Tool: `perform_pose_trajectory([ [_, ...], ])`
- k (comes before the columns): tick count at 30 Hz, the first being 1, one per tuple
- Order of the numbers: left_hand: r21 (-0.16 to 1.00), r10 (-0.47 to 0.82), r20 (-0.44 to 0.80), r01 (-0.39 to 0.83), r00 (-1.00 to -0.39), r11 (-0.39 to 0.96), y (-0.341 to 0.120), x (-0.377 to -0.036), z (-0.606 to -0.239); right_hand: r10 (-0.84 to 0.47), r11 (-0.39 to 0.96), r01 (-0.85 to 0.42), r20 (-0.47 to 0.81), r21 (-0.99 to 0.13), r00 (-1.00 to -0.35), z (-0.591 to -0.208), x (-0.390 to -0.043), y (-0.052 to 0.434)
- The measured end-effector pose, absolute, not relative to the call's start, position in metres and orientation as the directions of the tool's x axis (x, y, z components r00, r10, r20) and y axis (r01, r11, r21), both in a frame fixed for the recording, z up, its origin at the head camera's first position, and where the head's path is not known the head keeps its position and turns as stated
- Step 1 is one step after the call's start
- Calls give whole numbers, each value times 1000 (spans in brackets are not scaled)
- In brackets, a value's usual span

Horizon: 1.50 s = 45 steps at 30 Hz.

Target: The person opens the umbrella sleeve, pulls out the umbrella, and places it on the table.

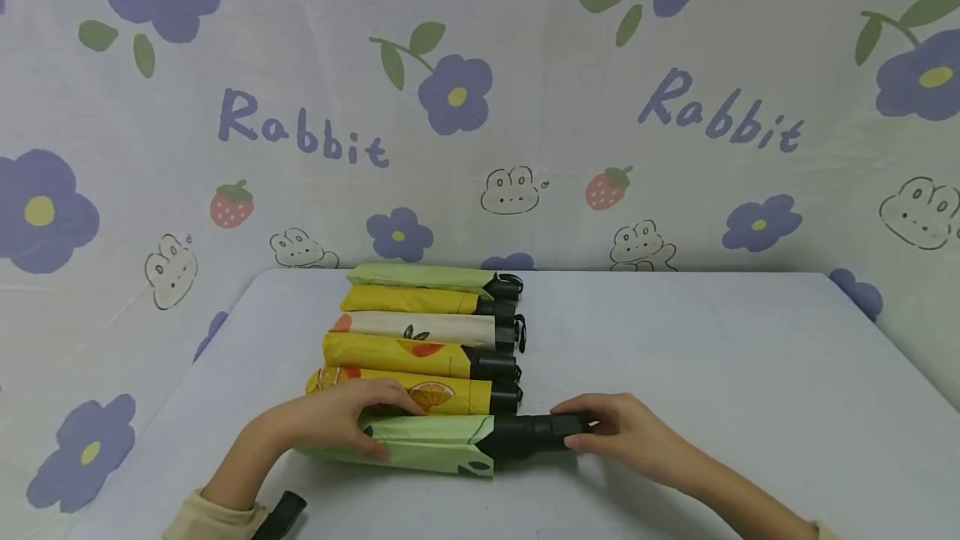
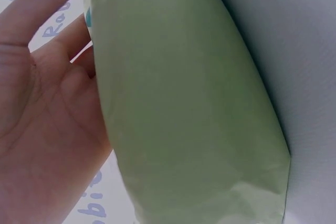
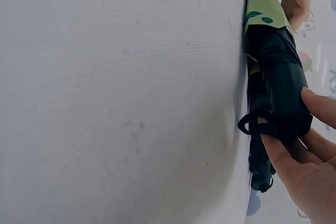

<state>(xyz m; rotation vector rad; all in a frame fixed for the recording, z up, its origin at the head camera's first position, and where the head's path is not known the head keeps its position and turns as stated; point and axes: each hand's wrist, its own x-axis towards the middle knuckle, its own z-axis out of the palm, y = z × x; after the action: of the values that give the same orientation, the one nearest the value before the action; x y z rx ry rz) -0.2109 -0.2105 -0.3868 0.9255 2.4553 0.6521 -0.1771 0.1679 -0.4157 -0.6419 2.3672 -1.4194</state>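
Six folded umbrellas lie in a tidy row on the pale lilac table (image 1: 712, 357), and both hands are on the nearest one, a light green folded umbrella (image 1: 420, 444) with a black plastic handle (image 1: 528, 433). It lies flat at the front of the row, just beside a yellow umbrella with orange-slice prints (image 1: 420, 390). The left hand (image 1: 337, 415) is draped over the green fabric end, fingers curled around the canopy and gripping it. The right hand (image 1: 622, 427) has the handle's tip pinched between thumb and fingers, with the black wrist strap (image 3: 252, 124) looped at the thumb. Behind them sit another yellow umbrella (image 1: 397, 354), a cream one (image 1: 420, 328), a third yellow (image 1: 408, 300) and a green one (image 1: 420, 277) at the back. A floral "Rabbit" cloth (image 1: 480, 107) hangs beyond.
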Motion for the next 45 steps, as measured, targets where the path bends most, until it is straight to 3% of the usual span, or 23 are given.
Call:
perform_pose_trajectory([
  [15,565,704,-220,500,-675,656,-212,-211,-387,-408,414,-16,-170,-910,-897,-407,-168,193],
  [45,621,694,-236,444,-680,646,-212,-209,-386,-248,438,172,-302,-882,-920,-399,-159,238],
])
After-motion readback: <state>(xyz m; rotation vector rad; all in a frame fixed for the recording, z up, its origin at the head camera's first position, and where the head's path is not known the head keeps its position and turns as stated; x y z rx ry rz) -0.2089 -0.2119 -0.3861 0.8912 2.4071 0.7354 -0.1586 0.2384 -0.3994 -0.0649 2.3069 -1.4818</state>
